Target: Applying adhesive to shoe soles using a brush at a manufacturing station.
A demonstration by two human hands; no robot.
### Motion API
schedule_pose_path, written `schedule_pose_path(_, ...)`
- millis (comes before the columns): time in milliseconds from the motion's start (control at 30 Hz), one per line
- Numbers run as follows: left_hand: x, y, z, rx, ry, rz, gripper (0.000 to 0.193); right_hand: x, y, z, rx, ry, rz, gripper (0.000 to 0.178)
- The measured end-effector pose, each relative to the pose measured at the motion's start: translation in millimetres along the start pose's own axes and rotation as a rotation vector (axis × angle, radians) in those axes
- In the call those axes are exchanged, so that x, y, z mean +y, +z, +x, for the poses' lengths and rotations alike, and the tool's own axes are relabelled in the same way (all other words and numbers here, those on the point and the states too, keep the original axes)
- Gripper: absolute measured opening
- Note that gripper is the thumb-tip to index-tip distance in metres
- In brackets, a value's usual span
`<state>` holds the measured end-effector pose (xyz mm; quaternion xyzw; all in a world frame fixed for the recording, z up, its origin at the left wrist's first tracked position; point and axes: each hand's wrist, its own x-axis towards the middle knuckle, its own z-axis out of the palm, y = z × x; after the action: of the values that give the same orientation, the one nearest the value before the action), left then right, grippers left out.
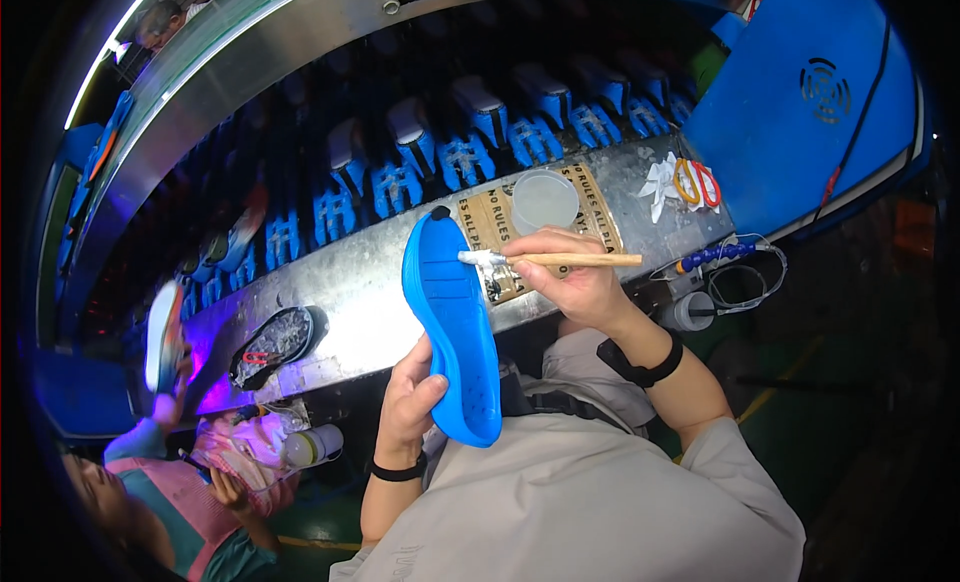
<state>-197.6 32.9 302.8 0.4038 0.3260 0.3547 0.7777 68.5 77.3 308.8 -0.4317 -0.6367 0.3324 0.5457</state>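
A bright blue shoe sole [455, 352] is held up in front of me, its inner side facing up. My left hand [408, 397] grips it by the left edge near the lower end, thumb over the rim. In my right hand [575, 277] is a brush [580, 260] with a light wooden handle, pinched between thumb and fingers. The brush's whitish head reaches over the upper part of the sole, at its right edge; whether the bristles touch is too small to tell. Just beyond my right hand stands a round translucent tub [545, 202] on a piece of printed cardboard [490, 217].
Behind the metal bench [370, 292], blue clamps [465, 160] holding shoe parts stand in a row. A black sole-shaped tray [275, 347] lies at left. Scissors [698, 182] rest on white scraps at right, near a blue machine housing [830, 92]. A co-worker [190, 492] sits at lower left.
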Motion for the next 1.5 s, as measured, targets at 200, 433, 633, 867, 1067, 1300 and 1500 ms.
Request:
schedule_pose_path(200,5.2,-9.0,-1.9,0.046,0.008,0.012,0.088,-7.3,3.5,-13.8,-0.144,-0.08,-0.012,0.012)
schedule_pose_path(433,8.9,-8.7,0.0,0.054,0.041,0.085,0.089,-18.6,-1.3,-19.5,-0.213,-0.109,0.016,0.01)
schedule_pose_path(633,13.4,-7.4,0.6,0.064,0.042,0.081,0.09,-27.1,-0.7,-22.4,-0.237,-0.095,0.019,0.009)
schedule_pose_path(867,8.7,-10.1,1.0,0.113,0.074,0.052,0.089,-33.8,1.9,-27.0,-0.255,-0.089,0.022,0.009)
schedule_pose_path(1067,-7.1,-34.6,1.3,0.201,0.14,-0.102,0.071,-25.3,-7.5,-38.5,-0.052,0.101,0.192,0.012)
schedule_pose_path(1300,9.1,-31.2,13.1,0.003,-0.013,-0.484,0.073,54.2,-33.4,-42.8,0.575,0.016,0.01,0.021)
schedule_pose_path(1500,133.1,21.1,63.3,-0.304,-0.003,-0.03,0.075,133.4,-56.6,-74.5,0.689,0.161,-0.174,0.027)
